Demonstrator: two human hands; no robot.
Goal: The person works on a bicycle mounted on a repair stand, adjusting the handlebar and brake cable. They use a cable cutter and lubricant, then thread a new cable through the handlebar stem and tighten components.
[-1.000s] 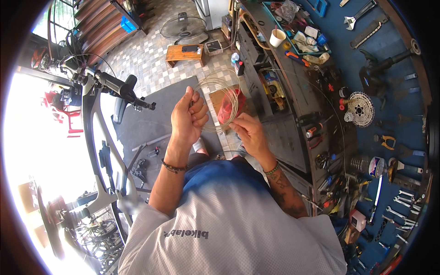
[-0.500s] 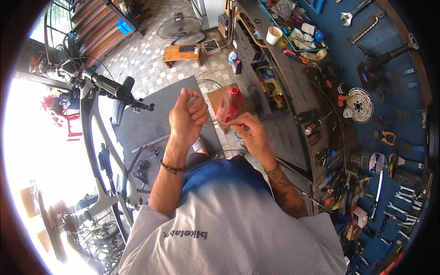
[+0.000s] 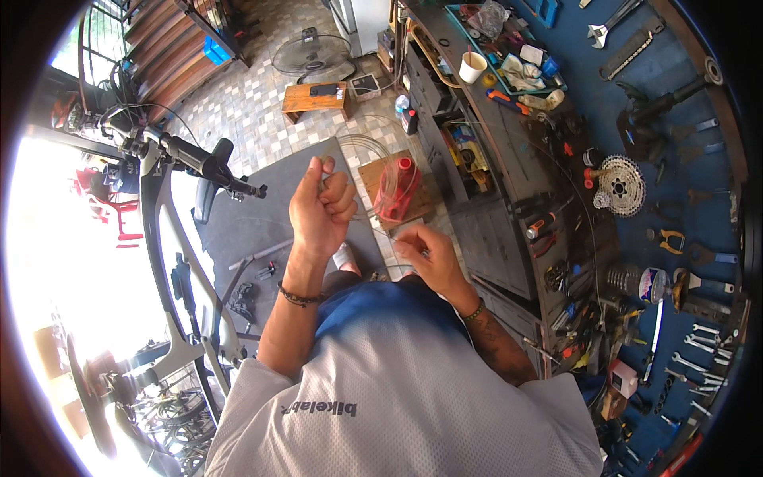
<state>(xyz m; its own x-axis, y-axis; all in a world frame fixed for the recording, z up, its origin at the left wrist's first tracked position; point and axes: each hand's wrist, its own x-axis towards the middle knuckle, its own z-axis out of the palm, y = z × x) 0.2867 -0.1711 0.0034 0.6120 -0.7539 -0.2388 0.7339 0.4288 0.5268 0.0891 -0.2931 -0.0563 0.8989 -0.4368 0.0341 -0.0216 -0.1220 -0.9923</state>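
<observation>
My left hand is closed around a coil of thin, pale cable, and its loops fan out to the right of my fingers. Lower and to the right, my right hand has its fingers curled in a pinch on a length of the same cable; the strand is too fine to follow clearly at the fingertips. Behind the loops, a red plastic container stands on a small wooden stool.
A bicycle frame stands to my left. Along the right runs a dark workbench with a paper cup, a cassette and tools. Beyond are a fan and a low wooden bench. A grey mat covers some floor.
My right hand has moved down and slightly right, away from the coil's edge, its fingers curling in more. The left hand stays nearly in place with the coil.
</observation>
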